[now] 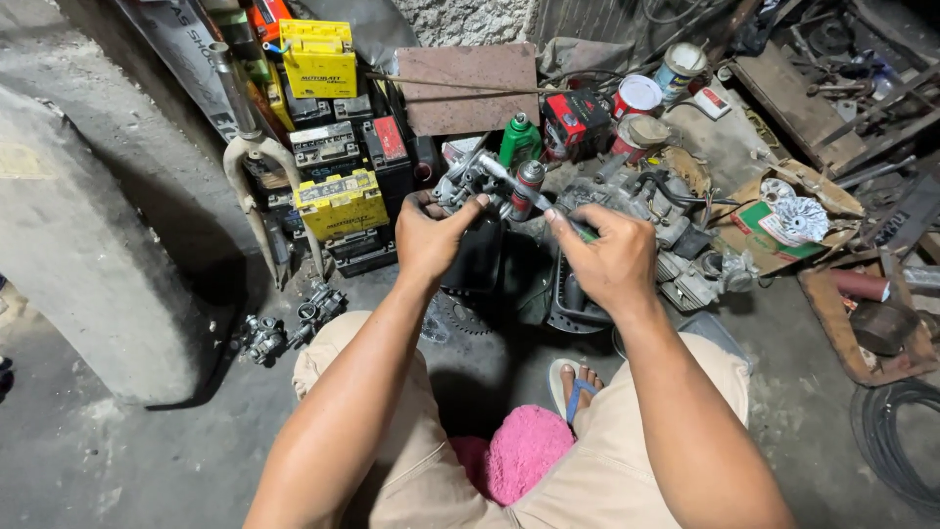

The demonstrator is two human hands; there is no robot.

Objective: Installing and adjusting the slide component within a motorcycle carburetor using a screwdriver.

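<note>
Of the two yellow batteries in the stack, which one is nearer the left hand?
The lower yellow battery, just left of the left hand; the other sits at the top of the stack.

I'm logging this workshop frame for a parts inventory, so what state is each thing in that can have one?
left hand: closed around the metal carburetor, held up off the floor.
right hand: gripping a screwdriver, its tip at the carburetor.
green bottle: upright, capped.
yellow batteries: stacked against the wall.
white-lidded can: lid on.
black hose: coiled on the floor.
</note>
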